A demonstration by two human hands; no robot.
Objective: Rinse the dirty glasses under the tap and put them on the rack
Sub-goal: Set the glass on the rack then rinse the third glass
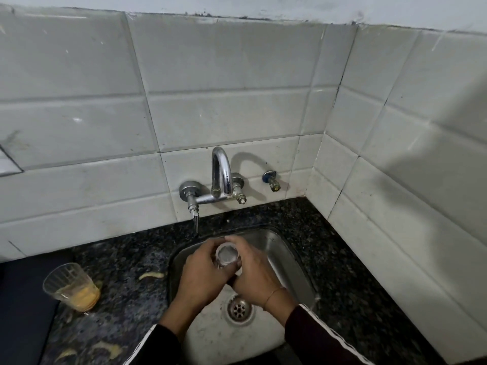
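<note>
Two hands, our left hand [203,275] and right hand [257,275], both curled round one small clear drinking glass [227,255], held over the stainless steel sink [287,259]. Left, on the black speckled counter [126,259]: second clear glass with yellow dregs [71,287]. Beyond: chrome wall tap [221,175].

Clear glass [227,255] upright over sink; second glass [70,285], yellow dregs, on counter.

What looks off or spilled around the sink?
Yellowish scraps lie on the counter left of the sink, more near the bottom edge. The dirty glass holds yellow residue. Both hands grip another glass.
</note>
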